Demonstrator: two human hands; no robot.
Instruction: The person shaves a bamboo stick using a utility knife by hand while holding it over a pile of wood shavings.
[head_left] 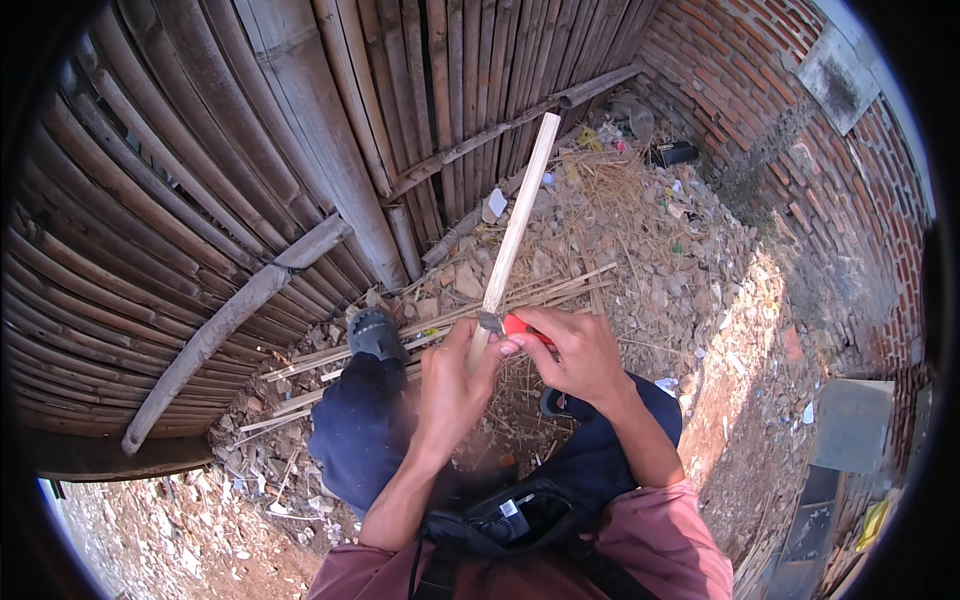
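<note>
A pale, square-edged wooden stick (522, 215) slants up and away from me over the rubble. Its near end is wrapped in the closed fingers of my left hand (447, 385). My right hand (580, 350) is closed around a red-handled knife (516, 325), most of whose handle is hidden by the fingers. The short grey blade lies across the stick just above my left fingers, touching or nearly touching the wood. My right thumb meets the left thumb there.
Thin wooden strips (300, 400) lie on the stony ground by my grey boot (375, 332). A bamboo wall (300, 130) rises on the left, a brick wall (800, 170) on the right. An open black waist bag (520, 515) sits at my lap.
</note>
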